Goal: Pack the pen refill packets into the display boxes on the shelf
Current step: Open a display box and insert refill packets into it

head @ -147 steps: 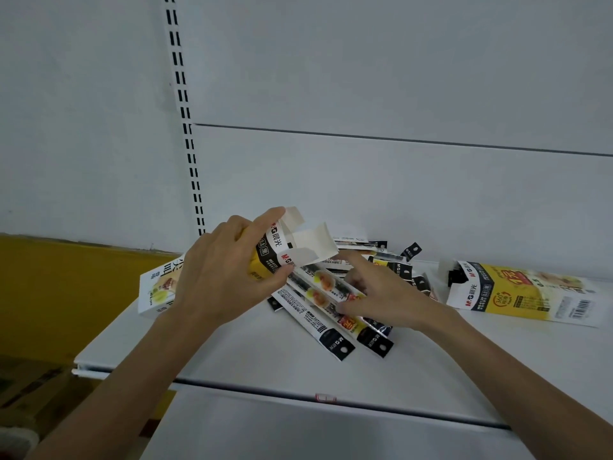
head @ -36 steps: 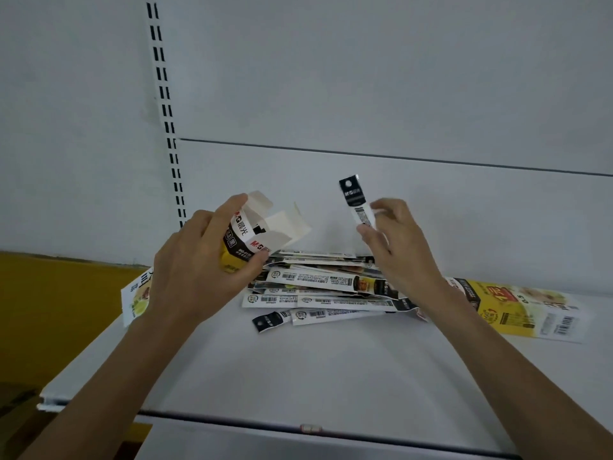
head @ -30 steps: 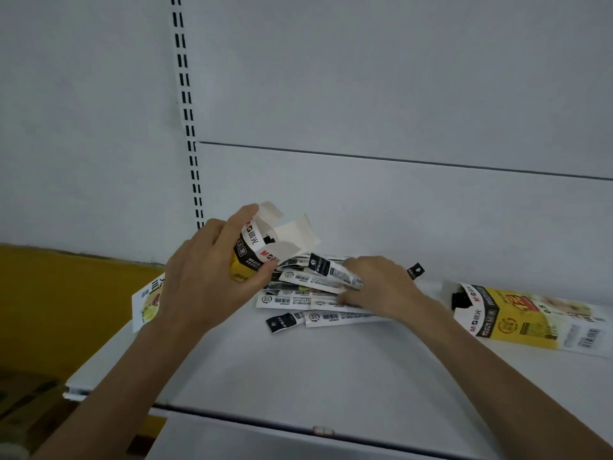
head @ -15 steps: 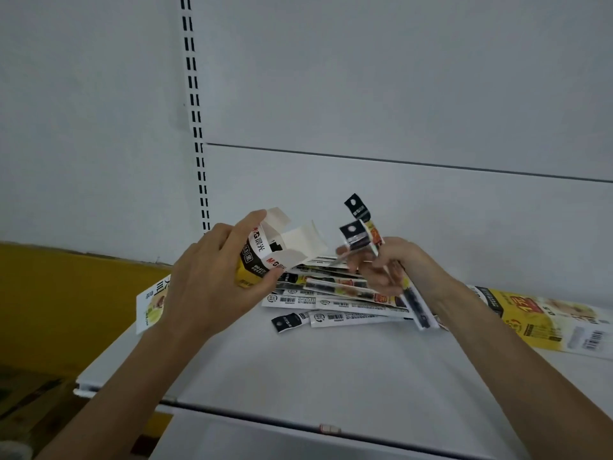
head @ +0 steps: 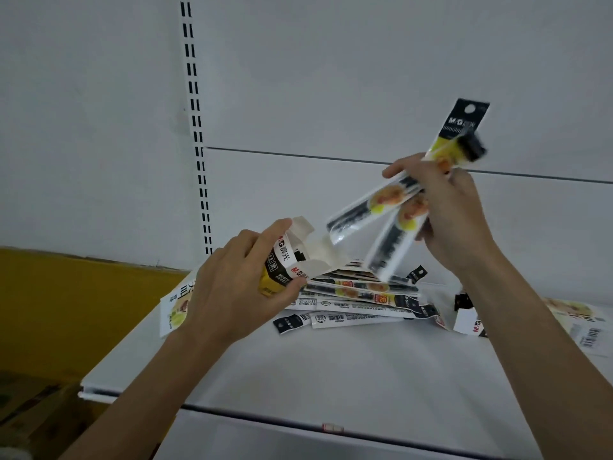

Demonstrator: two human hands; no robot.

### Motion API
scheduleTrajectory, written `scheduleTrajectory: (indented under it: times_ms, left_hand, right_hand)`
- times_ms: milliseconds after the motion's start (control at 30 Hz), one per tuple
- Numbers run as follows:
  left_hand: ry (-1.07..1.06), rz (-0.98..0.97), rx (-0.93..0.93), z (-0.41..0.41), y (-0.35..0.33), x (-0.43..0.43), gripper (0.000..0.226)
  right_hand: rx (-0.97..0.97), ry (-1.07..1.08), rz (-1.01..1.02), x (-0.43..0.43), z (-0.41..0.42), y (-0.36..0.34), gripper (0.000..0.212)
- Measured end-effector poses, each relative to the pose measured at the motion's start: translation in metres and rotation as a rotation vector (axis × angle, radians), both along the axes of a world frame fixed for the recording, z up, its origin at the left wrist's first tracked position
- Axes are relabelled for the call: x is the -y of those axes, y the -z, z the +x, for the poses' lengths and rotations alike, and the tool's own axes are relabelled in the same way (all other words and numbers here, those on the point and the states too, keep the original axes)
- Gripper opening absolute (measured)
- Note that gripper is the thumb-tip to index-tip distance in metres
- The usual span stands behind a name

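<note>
White shelf (head: 331, 376) against pale wall (head: 331, 78), with loose pile of refill packets (head: 358, 293) near its back. Gripped in left hand (head: 232, 293): open display box (head: 292, 260), beside pile. Pinched in raised right hand (head: 457, 220): two packets (head: 381, 207), fanned, above pile.

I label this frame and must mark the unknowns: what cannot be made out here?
Head view:
- packets in the right hand: blurred by motion, count unsure.
- inside of the open box in the left hand: hidden by its flaps.
- box at the right: middle covered by the right forearm.
- print on the pile: too small.
</note>
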State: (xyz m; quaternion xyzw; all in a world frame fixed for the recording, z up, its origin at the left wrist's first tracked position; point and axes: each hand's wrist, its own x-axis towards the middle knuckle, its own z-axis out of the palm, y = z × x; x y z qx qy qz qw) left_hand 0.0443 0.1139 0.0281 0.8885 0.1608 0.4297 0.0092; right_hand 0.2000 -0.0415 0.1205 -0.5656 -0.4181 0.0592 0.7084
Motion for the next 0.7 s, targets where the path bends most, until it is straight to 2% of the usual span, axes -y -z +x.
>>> scheduleTrajectory:
  times_ms: [100,233,300,467,567,633,700]
  left_hand:
    - [0.007,0.004,0.003,0.0,0.001,0.002,0.066]
    - [0.01,0.009,0.011,-0.002,0.001,0.003,0.065]
    - [0.006,0.006,0.011,-0.002,0.001,0.003,0.065]
    - [0.001,-0.004,0.022,-0.001,0.001,0.004,0.067]
    - [0.016,0.009,0.016,0.001,0.002,0.006,0.067]
    - [0.017,0.031,-0.008,0.003,0.004,0.008,0.068]
    - [0.019,0.037,-0.022,0.003,0.005,0.009,0.068]
  right_hand:
    - [0.081,-0.092,-0.083,-0.001,-0.003,-0.001,0.016]
    - [-0.039,-0.208,-0.021,-0.002,0.001,0.001,0.014]
    - [-0.039,-0.225,-0.005,-0.003,0.0,0.004,0.014]
    - [0.01,-0.2,-0.079,-0.002,-0.002,0.012,0.018]
    - [-0.046,-0.182,-0.136,-0.009,-0.009,0.02,0.025]
    - [-0.087,-0.132,-0.266,-0.019,-0.014,0.029,0.037]
    - [-0.145,-0.143,-0.324,-0.025,-0.017,0.033,0.04]
